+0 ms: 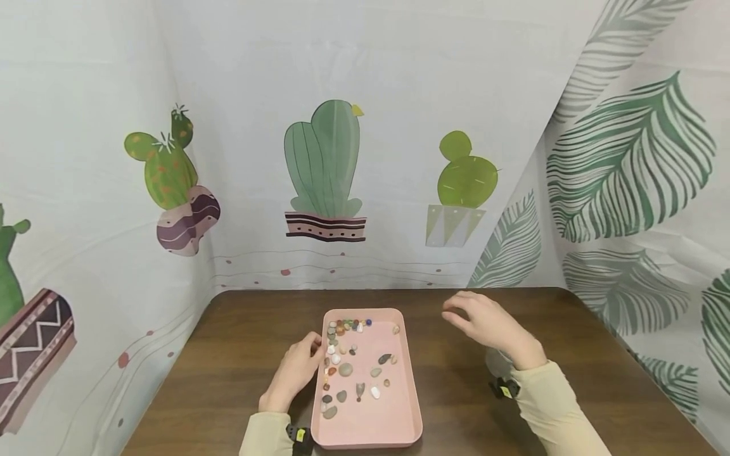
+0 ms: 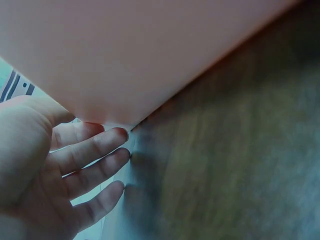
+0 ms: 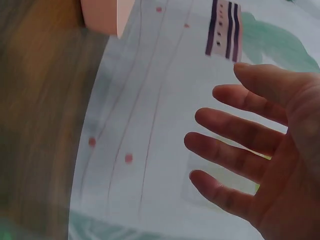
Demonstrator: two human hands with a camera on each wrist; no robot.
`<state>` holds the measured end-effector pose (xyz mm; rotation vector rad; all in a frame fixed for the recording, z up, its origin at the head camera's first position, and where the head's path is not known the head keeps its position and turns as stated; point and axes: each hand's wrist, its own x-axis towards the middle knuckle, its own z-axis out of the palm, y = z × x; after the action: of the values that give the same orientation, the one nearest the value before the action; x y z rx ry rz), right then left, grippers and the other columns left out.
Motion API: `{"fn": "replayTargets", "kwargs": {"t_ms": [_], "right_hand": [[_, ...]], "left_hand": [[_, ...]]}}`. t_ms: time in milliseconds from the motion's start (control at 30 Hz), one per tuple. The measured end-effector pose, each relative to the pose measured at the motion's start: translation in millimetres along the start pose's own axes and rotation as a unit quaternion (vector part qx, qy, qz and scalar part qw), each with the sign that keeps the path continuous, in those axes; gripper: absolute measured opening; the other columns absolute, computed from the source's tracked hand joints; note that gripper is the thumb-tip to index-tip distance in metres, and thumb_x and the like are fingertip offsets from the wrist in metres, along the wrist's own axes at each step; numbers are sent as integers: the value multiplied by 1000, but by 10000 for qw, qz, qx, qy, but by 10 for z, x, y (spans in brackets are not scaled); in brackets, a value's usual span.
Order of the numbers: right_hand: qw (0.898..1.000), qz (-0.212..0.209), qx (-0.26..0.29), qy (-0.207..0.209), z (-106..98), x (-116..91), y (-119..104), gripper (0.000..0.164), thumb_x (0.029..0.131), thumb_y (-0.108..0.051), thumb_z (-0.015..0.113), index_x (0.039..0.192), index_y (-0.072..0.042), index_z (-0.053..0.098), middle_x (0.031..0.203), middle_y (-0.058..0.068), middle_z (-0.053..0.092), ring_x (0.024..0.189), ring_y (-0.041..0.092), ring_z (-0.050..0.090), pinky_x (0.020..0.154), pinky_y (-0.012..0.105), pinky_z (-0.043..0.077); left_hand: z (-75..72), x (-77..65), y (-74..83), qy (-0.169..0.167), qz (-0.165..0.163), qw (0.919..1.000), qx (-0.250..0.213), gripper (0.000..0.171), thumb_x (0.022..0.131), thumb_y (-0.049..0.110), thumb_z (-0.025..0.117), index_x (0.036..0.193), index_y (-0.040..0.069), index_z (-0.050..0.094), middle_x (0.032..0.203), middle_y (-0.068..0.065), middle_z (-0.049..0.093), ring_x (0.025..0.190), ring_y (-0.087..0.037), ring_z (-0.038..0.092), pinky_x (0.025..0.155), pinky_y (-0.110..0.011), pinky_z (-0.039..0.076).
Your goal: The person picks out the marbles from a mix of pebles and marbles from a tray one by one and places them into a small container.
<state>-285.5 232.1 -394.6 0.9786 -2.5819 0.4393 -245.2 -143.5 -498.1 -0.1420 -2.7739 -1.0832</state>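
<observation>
A pink rectangular tray (image 1: pixel 371 427) lies on the table, bearing many small stones and shells. Beside its left wall is my left hand (image 1: pixel 296 368), its loosely bent fingers right at the tray's side. In the left wrist view the thumb and fingertips meet the pink wall (image 2: pixel 140 55), and the palm holds nothing. My right hand (image 1: pixel 485 323) hovers right of the tray, fingers relaxed and apart, as the right wrist view shows. Inside the tray, a round grey-green stone (image 1: pixel 345 369), a white stone (image 1: pixel 375 392) and a dark shell (image 1: pixel 384 358) lie scattered.
Small coloured stones, with a blue bead (image 1: pixel 369 322) at the end, line the tray's far edge; more run down its left side. A clear rounded object (image 1: pixel 497 362) stands partly hidden behind the right wrist. A cactus-printed cloth (image 1: pixel 393 190) hangs behind the brown table (image 1: pixel 239 354).
</observation>
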Motion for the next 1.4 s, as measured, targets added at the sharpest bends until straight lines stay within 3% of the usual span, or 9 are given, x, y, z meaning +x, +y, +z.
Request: {"fn": "replayTargets", "kwargs": {"t_ms": [367,567,900,1200,1400], "right_hand": [[9963,-470,138,-711,378,585,-261,12,84,-27,58,92,-21,63,88,-8,57,80,7,52,69,30,42],[9915,-381,403,-1181,666,807,-259,9,85,-24,56,92,-23,62,91,-6,58,82,9,53,69,29,43],[9850,-537,244,-1621,984,992,-283,17,84,-18,55,96,-11,64,88,-2,55,76,9,50,65,27,43],[9785,-351,-45,-2032,1184,1063,-340,17,81,-19,61,98,-17,63,90,-6,55,83,10,52,72,28,43],[9774,-480,-77,-2058,1302,1079,-407,15,80,-17,63,95,-18,64,85,-6,55,77,9,51,67,27,43]], "left_hand": [[1,20,4,135,-8,9999,68,12,89,28,51,93,18,56,77,6,57,63,-8,51,60,-31,41],[0,19,0,119,4,9999,62,13,89,28,51,93,17,56,77,6,57,63,-8,51,60,-31,41],[-7,20,-1,41,-62,10000,1,14,89,27,51,95,15,56,78,5,57,64,-8,52,60,-31,41],[11,7,-8,83,-29,9999,57,13,89,27,51,94,16,56,78,6,57,65,-8,52,63,-32,41],[16,-9,-7,50,-2,10000,39,13,89,27,51,94,16,56,78,6,57,65,-7,52,62,-32,41]]}}
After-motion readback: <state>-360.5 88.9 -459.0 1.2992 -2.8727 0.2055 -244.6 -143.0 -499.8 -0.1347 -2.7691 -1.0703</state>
